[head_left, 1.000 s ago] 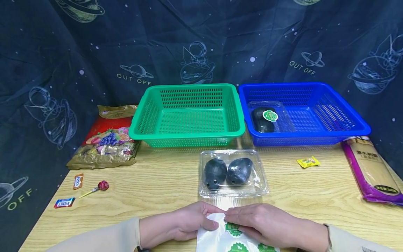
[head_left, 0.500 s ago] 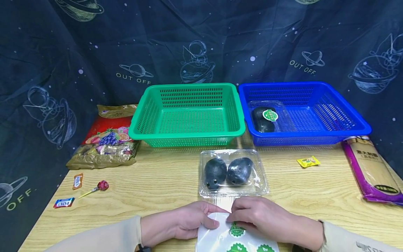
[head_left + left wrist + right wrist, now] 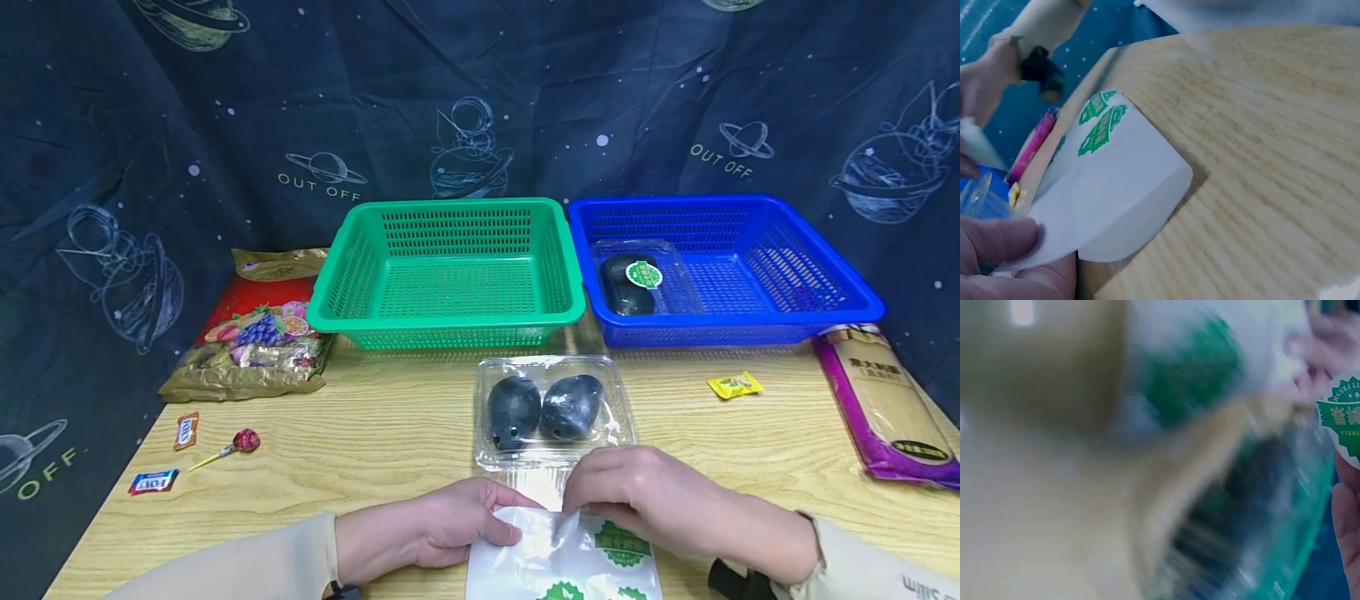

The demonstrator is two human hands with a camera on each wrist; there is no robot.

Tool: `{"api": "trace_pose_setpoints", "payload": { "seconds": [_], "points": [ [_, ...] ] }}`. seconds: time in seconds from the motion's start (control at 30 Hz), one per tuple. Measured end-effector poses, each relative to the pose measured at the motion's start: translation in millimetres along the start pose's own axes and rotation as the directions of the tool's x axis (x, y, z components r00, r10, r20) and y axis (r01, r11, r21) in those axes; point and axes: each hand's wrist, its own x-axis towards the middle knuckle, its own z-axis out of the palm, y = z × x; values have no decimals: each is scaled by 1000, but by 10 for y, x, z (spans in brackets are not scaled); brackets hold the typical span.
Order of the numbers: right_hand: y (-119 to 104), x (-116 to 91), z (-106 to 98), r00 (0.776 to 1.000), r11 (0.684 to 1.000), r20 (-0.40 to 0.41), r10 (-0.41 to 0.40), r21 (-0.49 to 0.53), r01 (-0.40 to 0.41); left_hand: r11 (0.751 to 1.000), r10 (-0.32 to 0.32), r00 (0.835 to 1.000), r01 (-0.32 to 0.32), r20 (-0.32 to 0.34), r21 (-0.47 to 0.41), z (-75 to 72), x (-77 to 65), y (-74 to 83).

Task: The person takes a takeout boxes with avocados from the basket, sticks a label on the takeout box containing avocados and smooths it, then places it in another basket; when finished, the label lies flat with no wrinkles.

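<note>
In the head view my left hand (image 3: 461,523) pinches the top left corner of a white sheet of green stickers (image 3: 525,567) between thumb and fingers. My right hand (image 3: 645,496) is just above the sheet's upper edge, fingers bent. The right wrist view shows a round green and white sticker (image 3: 1344,422) pinched at its fingertips, lifted off the sheet. Beyond both hands lies a clear plastic clamshell box (image 3: 555,454) with two dark, egg-shaped fruits (image 3: 572,407) inside; the right hand overlaps its near right corner in the head view.
A green basket (image 3: 446,318) and a blue basket (image 3: 750,319) stand behind; the blue one holds a stickered clamshell box (image 3: 675,275). Left are a candy bag (image 3: 255,333), a lollipop (image 3: 244,441) and small wrapped sweets. Right are a yellow sweet (image 3: 734,385) and a purple-edged packet (image 3: 888,400).
My right hand has moved right and away from the left hand, peeling a sticker off the sheet. The left hand has stayed on the sheet's corner.
</note>
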Motion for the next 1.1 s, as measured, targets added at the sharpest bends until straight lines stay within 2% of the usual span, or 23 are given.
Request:
{"api": "trace_pose_setpoints", "payload": {
  "seconds": [0.17,0.3,0.43,0.53,0.63,0.7,0.77,0.8,0.87,0.97,1.03,1.1],
  "points": [
    [138,170,-301,996,998,-73,58,14,-57,998,39,997,-36,-63,47,-37,-64,48],
    [335,273,-440,986,990,-85,143,3,-143,993,80,991,-70,-105,98,-99,-175,97],
    [496,372,-497,960,960,11,278,15,-278,980,135,983,-113,-126,166,-190,-273,144],
    [579,475,-506,923,928,127,362,41,-370,960,181,972,-142,-148,242,-265,-323,198],
    [646,594,-492,893,910,221,393,50,-412,936,194,966,-130,-171,327,-329,-372,279],
    [691,667,-477,886,911,258,385,48,-409,909,197,963,-110,-183,402,-364,-403,346],
    [731,726,-467,883,914,280,375,44,-402,858,207,957,-77,-205,507,-389,-431,427],
    [748,750,-463,882,916,290,371,44,-399,815,222,951,-59,-216,576,-397,-445,470],
    [779,786,-455,880,917,305,365,44,-396,700,276,928,-15,-251,714,-400,-464,551],
    [804,818,-438,872,915,323,368,42,-402,505,399,876,36,-271,862,-367,-458,650],
    [812,822,-425,869,913,323,376,32,-407,385,488,840,37,-238,922,-332,-415,689],
    [812,820,-410,866,911,318,386,16,-411,273,553,816,15,-169,962,-299,-347,708]
  ]
}}
